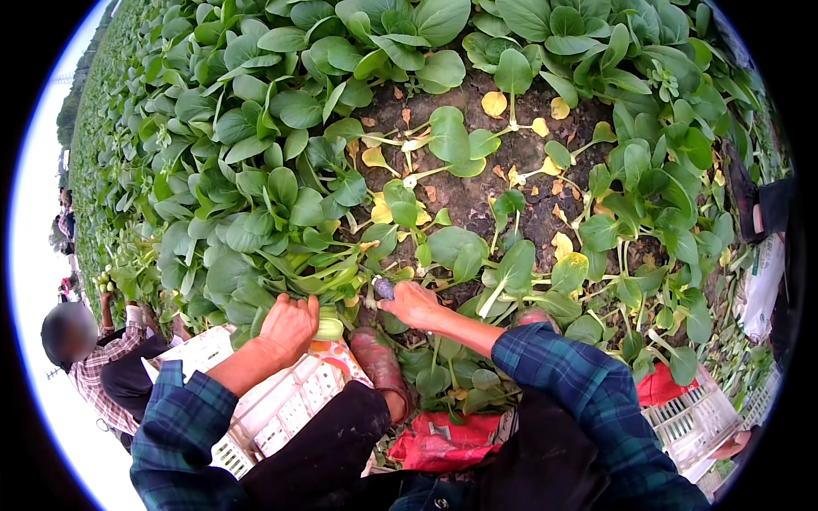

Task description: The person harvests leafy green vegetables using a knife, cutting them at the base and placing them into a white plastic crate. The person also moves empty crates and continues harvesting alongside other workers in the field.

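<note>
My left hand (289, 327) is closed around a bunch of bok choy (329, 327). The pale stem bases stick out at the right of the fist, and the green leaves spread to its left. In my right hand (412, 306) is a small tool with a grey, wrapped-looking handle (383, 287); its working end is hard to make out. That hand is low over the soil, right of the bunch. Rooted bok choy (307, 211) grows densely just beyond my left hand. Cut stumps with loose leaves (412, 145) lie on the bare soil (473, 198) ahead.
A white plastic crate (281, 415) stands at my left leg, beside my mud-stained boot (377, 364). Between my legs lies a red bag (447, 441). Another white crate (693, 409) is at right, below a white sack (763, 287). A co-worker (105, 370) crouches at far left, holding greens.
</note>
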Motion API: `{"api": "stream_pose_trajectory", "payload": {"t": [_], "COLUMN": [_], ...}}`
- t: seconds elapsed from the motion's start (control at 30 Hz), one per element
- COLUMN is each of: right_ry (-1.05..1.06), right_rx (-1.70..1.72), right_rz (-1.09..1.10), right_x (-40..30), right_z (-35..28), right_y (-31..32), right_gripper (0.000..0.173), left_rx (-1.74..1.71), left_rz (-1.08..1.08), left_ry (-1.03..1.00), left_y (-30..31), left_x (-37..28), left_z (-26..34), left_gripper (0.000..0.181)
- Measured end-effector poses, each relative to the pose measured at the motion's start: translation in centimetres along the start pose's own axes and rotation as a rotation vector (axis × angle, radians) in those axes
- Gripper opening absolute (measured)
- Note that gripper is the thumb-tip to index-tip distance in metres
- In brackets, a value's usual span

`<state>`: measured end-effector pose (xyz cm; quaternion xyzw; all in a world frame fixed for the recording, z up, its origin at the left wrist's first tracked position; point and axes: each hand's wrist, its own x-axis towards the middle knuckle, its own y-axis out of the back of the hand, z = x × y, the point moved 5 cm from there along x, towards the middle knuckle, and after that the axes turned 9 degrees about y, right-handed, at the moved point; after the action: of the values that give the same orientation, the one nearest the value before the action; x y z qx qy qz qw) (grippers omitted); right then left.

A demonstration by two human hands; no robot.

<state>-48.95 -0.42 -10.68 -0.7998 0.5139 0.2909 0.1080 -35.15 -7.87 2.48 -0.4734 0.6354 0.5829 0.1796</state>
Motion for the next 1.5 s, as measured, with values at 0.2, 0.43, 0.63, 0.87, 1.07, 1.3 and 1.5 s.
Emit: {"api": "stream_pose_trajectory", "payload": {"t": [0.2, 0.43, 0.63, 0.87, 1.07, 1.3, 1.5], "right_ry": [-0.009, 0.011, 0.215, 0.229, 0.287, 0.575, 0.501], "right_rx": [-0.026, -0.044, 0.404, 1.172, 0.931, -0.040, -0.504], "right_rz": [-0.019, -0.143, 0.231, -0.123, -0.016, 0.639, 0.626], "right_x": [-1.6, -4.2, -7.1, -9.2, -12.7, -17.3, -22.7], "right_z": [1.1, 2.1, -0.6, -7.9, -11.4, -14.8, -20.7], "right_y": [-0.3, 2.3, 7.5, 6.9, 9.8, 17.8, 18.6], "right_gripper": [0.050, 0.052, 0.041, 0.052, 0.031, 0.024, 0.031], "left_rx": [-0.014, 0.105, 0.130, 0.201, 0.261, -0.270, -0.897], "left_rz": [-0.048, 0.070, 0.223, 0.485, 0.630, 0.703, 0.731], "left_ry": [-0.006, -0.124, -0.103, -0.061, -0.045, 0.156, 0.287], "left_y": [0.5, 3.5, 8.1, 13.4, 14.5, 15.2, 16.2], "left_x": [-0.6, -2.9, -8.1, -12.4, -14.3, -19.4, -23.4], "left_z": [-0.1, -0.3, -0.4, 1.2, 2.1, -0.1, -2.2], "left_gripper": [0.053, 0.029, 0.046, 0.042, 0.049, 0.073, 0.084]}}
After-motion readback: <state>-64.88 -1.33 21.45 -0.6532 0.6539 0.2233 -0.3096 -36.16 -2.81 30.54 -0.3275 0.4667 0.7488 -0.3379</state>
